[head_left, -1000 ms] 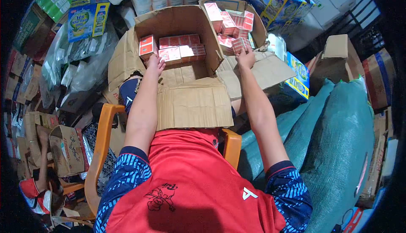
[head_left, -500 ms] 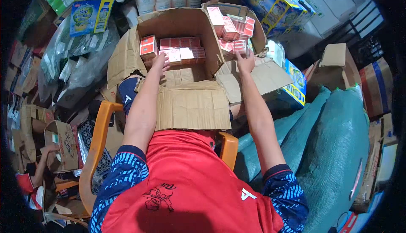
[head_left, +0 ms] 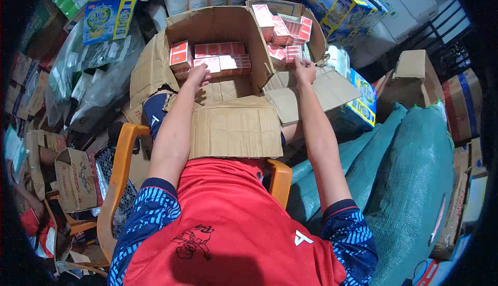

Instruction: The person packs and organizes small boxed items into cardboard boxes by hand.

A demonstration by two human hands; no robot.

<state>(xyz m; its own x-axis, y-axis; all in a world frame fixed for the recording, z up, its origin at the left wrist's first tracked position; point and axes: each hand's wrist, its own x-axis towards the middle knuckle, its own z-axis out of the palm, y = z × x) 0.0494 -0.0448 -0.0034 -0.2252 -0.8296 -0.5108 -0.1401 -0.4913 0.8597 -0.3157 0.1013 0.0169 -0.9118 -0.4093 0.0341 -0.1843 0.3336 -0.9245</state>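
My left hand reaches into the large cardboard box on my lap. Its fingers are apart and hold nothing, close to a block of small red-and-white packs. A taller stack of red packs stands at the box's left wall. Over the near side of a second carton, on the right, my right hand has its fingers curled together at the lower edge of a small red-and-white pack. The fingertips are partly hidden. More red packs lie piled behind it.
Green woven sacks lean at my right. An orange chair arm is at my left. Blue-and-yellow cartons and white packages stand behind. Another person's arm shows at the far left, near an open carton.
My right hand's fingers have drawn together at the small pack, and the hand has shifted slightly right. My left hand stays near the block. The other person's arm at far left has moved.
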